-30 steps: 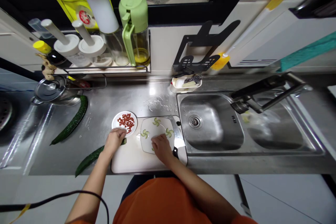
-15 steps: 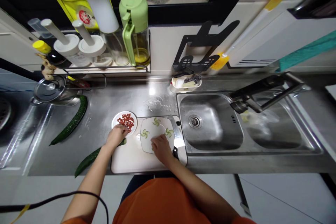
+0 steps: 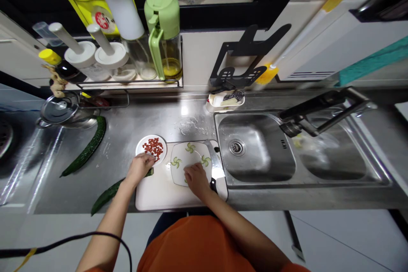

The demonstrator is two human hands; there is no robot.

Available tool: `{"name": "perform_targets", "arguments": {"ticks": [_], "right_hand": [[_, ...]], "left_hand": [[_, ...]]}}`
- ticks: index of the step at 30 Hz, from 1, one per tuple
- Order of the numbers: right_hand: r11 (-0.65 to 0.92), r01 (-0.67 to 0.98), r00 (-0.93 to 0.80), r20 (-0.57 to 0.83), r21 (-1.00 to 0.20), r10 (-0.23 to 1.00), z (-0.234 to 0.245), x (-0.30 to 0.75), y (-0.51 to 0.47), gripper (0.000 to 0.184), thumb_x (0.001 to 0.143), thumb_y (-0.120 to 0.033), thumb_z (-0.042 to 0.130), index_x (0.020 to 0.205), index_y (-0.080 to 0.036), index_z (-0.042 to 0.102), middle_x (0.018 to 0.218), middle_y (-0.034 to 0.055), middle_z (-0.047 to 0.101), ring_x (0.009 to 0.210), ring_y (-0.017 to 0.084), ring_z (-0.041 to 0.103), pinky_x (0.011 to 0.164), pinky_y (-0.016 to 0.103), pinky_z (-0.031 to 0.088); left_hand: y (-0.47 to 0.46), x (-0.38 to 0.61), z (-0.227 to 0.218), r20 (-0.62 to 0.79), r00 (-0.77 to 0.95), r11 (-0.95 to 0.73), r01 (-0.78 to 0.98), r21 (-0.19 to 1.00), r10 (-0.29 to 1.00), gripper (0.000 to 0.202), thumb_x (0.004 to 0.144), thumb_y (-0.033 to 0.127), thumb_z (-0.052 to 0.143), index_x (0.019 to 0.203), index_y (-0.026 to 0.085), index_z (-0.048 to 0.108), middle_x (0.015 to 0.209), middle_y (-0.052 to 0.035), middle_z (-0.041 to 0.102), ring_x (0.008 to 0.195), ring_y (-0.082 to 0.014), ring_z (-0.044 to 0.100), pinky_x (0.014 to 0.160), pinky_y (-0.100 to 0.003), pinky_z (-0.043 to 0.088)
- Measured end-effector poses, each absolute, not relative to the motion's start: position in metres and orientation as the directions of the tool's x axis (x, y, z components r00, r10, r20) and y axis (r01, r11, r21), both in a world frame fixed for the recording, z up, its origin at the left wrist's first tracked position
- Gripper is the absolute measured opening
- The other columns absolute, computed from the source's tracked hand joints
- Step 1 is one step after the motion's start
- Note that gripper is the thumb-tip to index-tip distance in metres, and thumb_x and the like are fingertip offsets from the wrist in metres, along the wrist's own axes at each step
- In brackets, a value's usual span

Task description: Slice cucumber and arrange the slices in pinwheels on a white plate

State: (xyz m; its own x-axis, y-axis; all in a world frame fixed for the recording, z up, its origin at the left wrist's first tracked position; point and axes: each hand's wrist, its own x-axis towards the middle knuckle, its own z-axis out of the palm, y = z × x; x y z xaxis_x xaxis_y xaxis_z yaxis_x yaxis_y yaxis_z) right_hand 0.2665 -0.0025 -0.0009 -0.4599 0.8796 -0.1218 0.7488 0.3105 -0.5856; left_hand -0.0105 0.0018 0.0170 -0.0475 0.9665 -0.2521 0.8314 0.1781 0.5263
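My left hand (image 3: 140, 167) is at the near rim of a small round white plate (image 3: 139, 146), its fingers pinched together; whatever they hold is hidden. Small red pieces (image 3: 153, 146) lie scattered on that plate. Over the near part of a square, pale plate (image 3: 188, 158) is my right hand (image 3: 195, 177), fingers drawn together and their tips out of sight. Thin green cucumber slices form pinwheels (image 3: 175, 162) around this plate, one partly covered by the right hand. Both plates rest at least partly on a white cutting board (image 3: 153, 197). A cut cucumber (image 3: 108, 196) passes beneath my left wrist.
A knife (image 3: 215, 160) lies along the board's right side, beside the double sink (image 3: 255, 148). A whole cucumber (image 3: 87, 148) and a lidded pot (image 3: 62, 108) are at left. Behind, a rack holds an oil bottle (image 3: 163, 29) and jars. A black cable (image 3: 79, 236) hangs at lower left.
My left hand has shifted very slightly toward me and to the right, at the round plate's near edge. The right hand stays over the square plate.
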Motion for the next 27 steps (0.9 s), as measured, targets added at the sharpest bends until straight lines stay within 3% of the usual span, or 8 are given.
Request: {"name": "perform_targets", "arguments": {"ticks": [7, 10, 15, 27], "right_hand": [[0.315, 0.751, -0.465, -0.126, -0.581, 0.876, -0.002, 0.265, 0.001, 0.018, 0.084, -0.014, 0.051, 0.089, -0.019, 0.068, 0.083, 0.0054, 0.065, 0.088, 0.021, 0.048, 0.083, 0.032, 0.036], [0.311, 0.752, -0.459, -0.123, -0.581, 0.880, -0.003, 0.264, 0.002, 0.018, 0.084, -0.015, 0.051, 0.090, -0.019, 0.068, 0.083, 0.0056, 0.065, 0.090, 0.021, 0.048, 0.084, 0.033, 0.036], [0.297, 0.748, -0.443, -0.112, -0.594, 0.890, -0.005, 0.261, 0.002, 0.018, 0.084, -0.015, 0.052, 0.090, -0.018, 0.068, 0.084, 0.0057, 0.064, 0.091, 0.022, 0.047, 0.085, 0.032, 0.036], [0.326, 0.696, -0.464, -0.054, -0.640, 0.884, -0.007, 0.248, 0.007, 0.030, 0.085, -0.012, 0.048, 0.109, -0.015, 0.064, 0.095, 0.0072, 0.066, 0.092, 0.022, 0.048, 0.090, 0.035, 0.035]], "left_hand": [[-0.006, 0.038, 0.024, -0.173, -0.008, 0.118, 0.764, 0.635, 0.985, 0.023, 0.084, 0.037, 0.053, 0.077, 0.020, 0.068, 0.079, -0.0051, 0.067, 0.080, -0.0174, 0.060, 0.074, -0.028, 0.046], [-0.010, 0.065, 0.019, -0.130, -0.034, 0.106, 0.786, 0.609, 0.991, 0.021, 0.084, 0.031, 0.053, 0.072, 0.020, 0.066, 0.071, -0.0043, 0.064, 0.074, -0.0174, 0.058, 0.073, -0.029, 0.045], [-0.015, 0.096, 0.010, -0.040, -0.086, 0.093, 0.807, 0.583, 0.996, 0.021, 0.086, 0.028, 0.050, 0.074, 0.021, 0.065, 0.078, -0.0063, 0.065, 0.080, -0.0194, 0.057, 0.078, -0.033, 0.043], [-0.018, 0.105, 0.004, -0.043, -0.138, 0.139, 0.831, 0.538, 0.990, 0.024, 0.089, 0.029, 0.046, 0.075, 0.023, 0.064, 0.076, -0.0066, 0.063, 0.079, -0.0210, 0.056, 0.078, -0.035, 0.041]]}}
